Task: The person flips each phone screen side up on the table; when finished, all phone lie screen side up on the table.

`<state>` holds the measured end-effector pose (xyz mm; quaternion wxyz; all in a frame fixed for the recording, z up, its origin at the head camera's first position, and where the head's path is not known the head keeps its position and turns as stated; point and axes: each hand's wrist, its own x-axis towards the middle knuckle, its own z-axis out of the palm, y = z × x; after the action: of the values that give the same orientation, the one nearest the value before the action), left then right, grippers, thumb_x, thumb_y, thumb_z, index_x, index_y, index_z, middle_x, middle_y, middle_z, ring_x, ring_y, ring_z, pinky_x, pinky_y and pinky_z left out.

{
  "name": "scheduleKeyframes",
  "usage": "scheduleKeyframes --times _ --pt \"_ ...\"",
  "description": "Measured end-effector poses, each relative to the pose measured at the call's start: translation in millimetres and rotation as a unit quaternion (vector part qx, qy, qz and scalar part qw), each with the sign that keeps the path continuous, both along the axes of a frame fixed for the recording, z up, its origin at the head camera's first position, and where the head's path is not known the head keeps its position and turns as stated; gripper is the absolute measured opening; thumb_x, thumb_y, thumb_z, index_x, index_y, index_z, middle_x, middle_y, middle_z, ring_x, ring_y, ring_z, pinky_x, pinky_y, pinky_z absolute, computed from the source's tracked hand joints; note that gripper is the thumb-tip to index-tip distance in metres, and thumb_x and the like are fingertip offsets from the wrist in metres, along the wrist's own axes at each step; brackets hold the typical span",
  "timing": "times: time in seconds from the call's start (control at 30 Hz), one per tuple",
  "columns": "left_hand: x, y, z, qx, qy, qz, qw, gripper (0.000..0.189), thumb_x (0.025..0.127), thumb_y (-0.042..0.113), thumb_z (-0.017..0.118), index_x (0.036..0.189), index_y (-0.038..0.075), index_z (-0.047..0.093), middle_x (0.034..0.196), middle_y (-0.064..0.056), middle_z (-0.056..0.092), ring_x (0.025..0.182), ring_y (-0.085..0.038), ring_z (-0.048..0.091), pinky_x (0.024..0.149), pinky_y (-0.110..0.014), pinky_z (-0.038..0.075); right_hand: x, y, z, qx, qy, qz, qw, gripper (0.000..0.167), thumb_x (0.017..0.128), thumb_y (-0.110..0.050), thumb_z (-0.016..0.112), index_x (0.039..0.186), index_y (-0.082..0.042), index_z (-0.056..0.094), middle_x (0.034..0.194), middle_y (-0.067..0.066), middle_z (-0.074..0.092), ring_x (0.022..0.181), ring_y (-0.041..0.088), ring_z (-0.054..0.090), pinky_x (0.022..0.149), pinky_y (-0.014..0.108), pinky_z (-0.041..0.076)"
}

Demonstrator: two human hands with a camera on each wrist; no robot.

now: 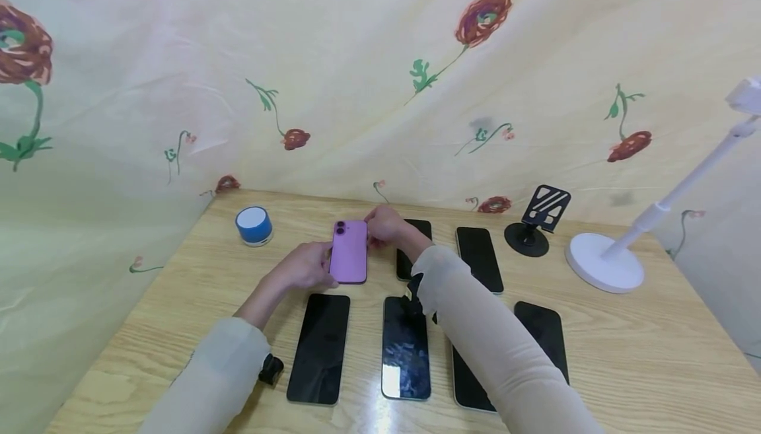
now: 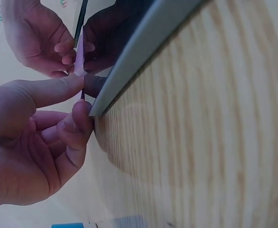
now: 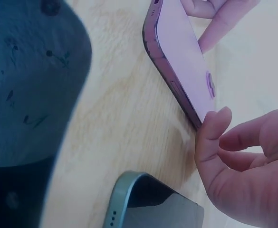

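Note:
A purple smartphone [image 1: 349, 255] is held back side up over the far part of the table, its camera lenses at the far left corner. My left hand [image 1: 307, 265] grips its left edge, with thumb and fingers at the side. At the far right corner, my right hand [image 1: 385, 224] holds the edge, its thumb on the corner in the right wrist view. The left wrist view shows the purple phone [image 2: 80, 59] nearly edge-on between both hands. Closest to the hands are a black-screened phone [image 1: 318, 348] in front and another phone [image 1: 425, 228] partly behind my right wrist.
More dark-screened phones lie around: one [image 1: 406, 361] front centre, one [image 1: 479, 259] further right, one [image 1: 541, 331] partly under my right sleeve. A blue-and-white cylinder [image 1: 253, 226] stands far left. A black phone stand [image 1: 527, 240] and a white-based lamp [image 1: 605, 263] stand right.

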<state>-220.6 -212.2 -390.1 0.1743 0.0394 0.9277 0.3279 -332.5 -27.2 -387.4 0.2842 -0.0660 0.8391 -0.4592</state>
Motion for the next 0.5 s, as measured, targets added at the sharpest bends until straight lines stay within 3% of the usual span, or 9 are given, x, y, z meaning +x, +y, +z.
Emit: scheduleKeyframes --times 0.1,0.23,0.5 --pt "0.2 1.3 -0.1 0.004 -0.005 0.001 1.0000 0.089 0.087 0.006 0.084 0.162 -0.001 0.037 0.069 -0.003 0.057 0.060 -0.016 0.051 0.056 -0.026 0.040 0.6 2.0 0.7 -0.009 -0.011 -0.009 0.9999 0.046 0.102 0.008 0.041 0.146 0.008 0.056 0.103 0.017 0.065 0.062 0.014 0.058 0.057 0.022 0.051" --pt "0.3 2.1 -0.3 -0.002 -0.007 -0.003 1.0000 0.089 0.088 0.006 0.084 0.162 -0.003 0.035 0.066 -0.002 0.054 0.057 -0.015 0.048 0.055 -0.026 0.037 1.1 5.0 1.6 -0.018 -0.022 -0.012 0.9995 0.045 0.102 0.008 0.042 0.145 0.008 0.055 0.095 0.014 0.063 0.060 0.014 0.057 0.055 0.024 0.049" --pt "-0.5 -0.3 2.7 -0.030 -0.003 -0.040 0.9988 0.086 0.091 0.009 0.082 0.160 -0.009 0.033 0.070 -0.002 0.052 0.061 -0.016 0.048 0.060 -0.027 0.037 1.1 14.0 1.4 -0.034 -0.034 0.024 0.9986 0.040 0.105 0.001 0.048 0.145 0.003 0.047 0.077 0.009 0.062 0.053 0.012 0.055 0.050 0.024 0.047"
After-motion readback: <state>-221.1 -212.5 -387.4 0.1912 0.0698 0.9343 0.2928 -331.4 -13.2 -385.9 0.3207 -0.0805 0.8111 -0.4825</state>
